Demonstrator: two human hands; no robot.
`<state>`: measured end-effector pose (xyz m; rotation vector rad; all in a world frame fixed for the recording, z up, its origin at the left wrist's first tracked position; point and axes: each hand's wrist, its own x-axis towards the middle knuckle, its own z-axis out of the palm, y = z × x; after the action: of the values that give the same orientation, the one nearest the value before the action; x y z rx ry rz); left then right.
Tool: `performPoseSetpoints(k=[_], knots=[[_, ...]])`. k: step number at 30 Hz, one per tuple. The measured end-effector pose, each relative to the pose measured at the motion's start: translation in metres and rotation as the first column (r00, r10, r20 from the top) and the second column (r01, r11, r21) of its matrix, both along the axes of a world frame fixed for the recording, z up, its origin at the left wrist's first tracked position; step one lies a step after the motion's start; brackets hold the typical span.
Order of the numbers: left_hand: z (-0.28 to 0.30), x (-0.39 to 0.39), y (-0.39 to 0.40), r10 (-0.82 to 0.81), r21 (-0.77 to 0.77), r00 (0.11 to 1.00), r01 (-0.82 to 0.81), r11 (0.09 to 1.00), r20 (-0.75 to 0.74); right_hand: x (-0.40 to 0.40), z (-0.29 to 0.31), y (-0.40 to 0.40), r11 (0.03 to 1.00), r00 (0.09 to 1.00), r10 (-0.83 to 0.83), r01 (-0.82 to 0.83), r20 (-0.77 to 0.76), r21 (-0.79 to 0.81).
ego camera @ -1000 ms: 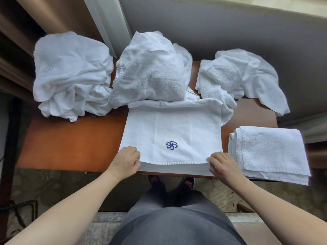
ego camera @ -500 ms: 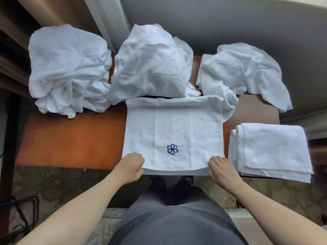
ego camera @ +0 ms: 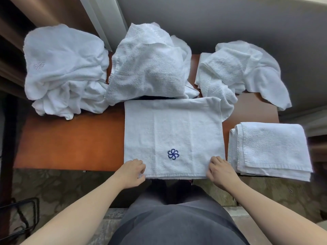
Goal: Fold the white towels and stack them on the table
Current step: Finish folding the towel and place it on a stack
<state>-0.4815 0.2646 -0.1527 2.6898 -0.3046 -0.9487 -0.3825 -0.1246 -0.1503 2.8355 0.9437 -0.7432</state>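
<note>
A white towel with a blue flower logo lies flat and doubled over on the brown table, its near edge overhanging the table's front. My left hand pinches its near left corner. My right hand pinches its near right corner. A folded white towel stack sits at the right front of the table. Three crumpled white towel heaps lie along the back: the left heap, the middle heap and the right heap.
A grey wall runs behind the table and a pale vertical frame rises at the back left. Patterned floor shows below the front edge. A black wire rack stands at the lower left.
Both hands have slid a little inward along the towel's near edge and closed on its corners. The towel's layers now lie more evenly aligned at the front.
</note>
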Motion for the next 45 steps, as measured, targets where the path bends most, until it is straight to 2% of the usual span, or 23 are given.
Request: performPoseSetpoints(k=[2, 4, 6, 10, 13, 19, 23, 27, 31, 33, 35, 38, 40, 45], knots=[[0.004, 0.012, 0.000, 0.090, -0.032, 0.995, -0.091, 0.995, -0.042, 0.003, 0.000, 0.009, 0.992, 0.992, -0.125, 0.124, 0.018, 0.034], [0.007, 0.029, -0.004, 0.142, -0.039, 0.990, -0.142, 0.989, -0.006, 0.005, 0.000, 0.017, 0.962, 0.962, -0.258, 0.248, 0.086, 0.116], [0.012, 0.053, -0.013, 0.173, -0.067, 0.984, -0.169, 0.983, 0.047, 0.004, 0.000, 0.024, 0.927, 0.924, -0.365, 0.351, 0.110, 0.132], [0.024, 0.116, -0.050, 0.221, -0.181, 0.963, -0.191, 0.965, 0.157, -0.002, -0.001, 0.032, 0.796, 0.797, -0.604, 0.602, 0.018, 0.062], [0.031, 0.170, -0.086, 0.239, -0.245, 0.953, -0.190, 0.951, 0.188, -0.005, -0.002, 0.032, 0.716, 0.718, -0.696, 0.696, -0.021, 0.041], [0.036, 0.280, -0.164, 0.221, -0.273, 0.949, -0.156, 0.949, 0.225, 0.001, -0.001, 0.026, 0.644, 0.644, -0.764, 0.765, -0.047, -0.002], [0.032, 0.329, -0.205, 0.108, -0.174, 0.955, -0.061, 0.983, 0.276, 0.006, -0.002, 0.027, 0.553, 0.556, -0.819, 0.831, -0.141, 0.064], [0.023, 0.352, -0.224, -0.024, -0.026, 0.946, 0.034, 0.999, 0.322, 0.010, -0.003, 0.023, 0.478, 0.491, -0.842, 0.871, -0.222, 0.112], [0.022, 0.361, -0.230, -0.050, 0.031, 0.941, 0.042, 0.999, 0.334, 0.010, -0.001, 0.020, 0.521, 0.529, -0.799, 0.847, -0.288, 0.109], [0.025, 0.364, -0.227, -0.050, 0.015, 0.938, 0.047, 0.999, 0.342, 0.009, 0.003, 0.018, 0.471, 0.492, -0.800, 0.870, -0.344, 0.149], [0.031, 0.368, -0.222, -0.009, -0.033, 0.938, 0.022, 0.999, 0.346, 0.007, 0.011, 0.015, 0.379, 0.437, -0.807, 0.899, -0.398, 0.218], [0.044, 0.375, -0.214, 0.060, -0.091, 0.951, -0.034, 0.995, 0.304, 0.002, 0.028, 0.009, 0.265, 0.391, -0.803, 0.910, -0.450, 0.317], [0.058, 0.380, -0.211, 0.187, -0.215, 0.965, -0.146, 0.966, 0.184, 0.000, 0.041, 0.005, 0.238, 0.387, -0.791, 0.908, -0.473, 0.345], [0.097, 0.391, -0.210, 0.462, -0.462, 0.878, -0.465, 0.756, -0.126, 0.003, 0.072, -0.013, 0.166, 0.362, -0.793, 0.902, -0.490, 0.398]])
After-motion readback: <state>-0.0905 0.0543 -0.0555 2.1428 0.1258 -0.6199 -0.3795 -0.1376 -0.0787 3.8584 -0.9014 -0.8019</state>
